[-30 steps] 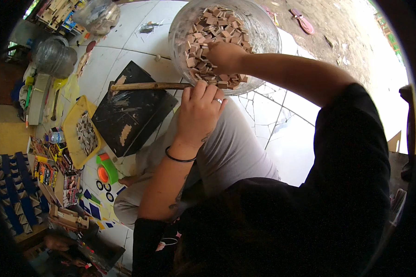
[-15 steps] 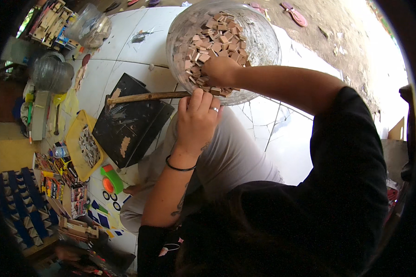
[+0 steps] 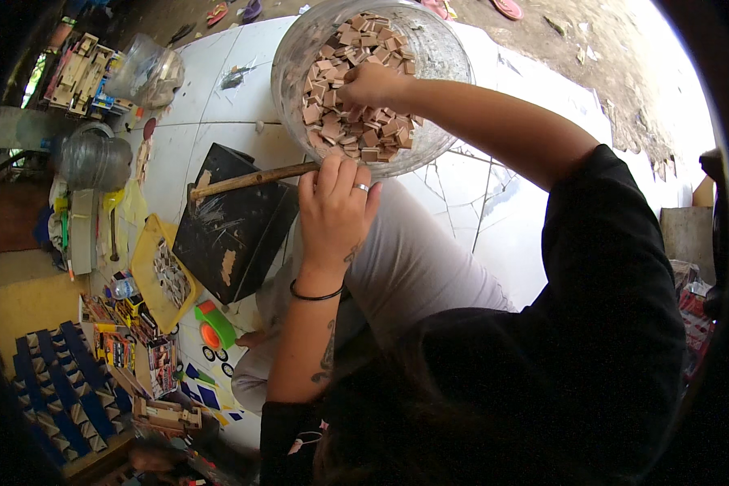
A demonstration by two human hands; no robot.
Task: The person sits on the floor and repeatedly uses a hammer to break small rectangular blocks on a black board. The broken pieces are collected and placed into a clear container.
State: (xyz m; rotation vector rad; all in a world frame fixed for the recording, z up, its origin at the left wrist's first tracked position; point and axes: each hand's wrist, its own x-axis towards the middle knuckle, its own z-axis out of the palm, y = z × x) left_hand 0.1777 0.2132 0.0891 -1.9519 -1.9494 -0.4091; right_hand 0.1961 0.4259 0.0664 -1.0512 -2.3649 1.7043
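A round clear plastic tub holds a heap of small flat brown wooden pieces. My right hand is down in the heap with its fingers curled; the fingertips are hidden, so what they hold cannot be made out. My left hand, wearing a ring and a black wrist band, is closed around the handle end of a hammer, against the tub's near rim. The hammer's head rests over a black block with scuffed, peeling patches, left of my knee.
A yellow tray of small pieces lies left of the block. Close by are a green-and-orange tape dispenser, printed boxes and blue-striped wooden pieces. Clear plastic containers stand farther left on the cracked white tiles.
The whole view has shifted slightly. My right hand has moved a little farther up and left within the heap of pieces. My left hand keeps its place at the hammer handle.
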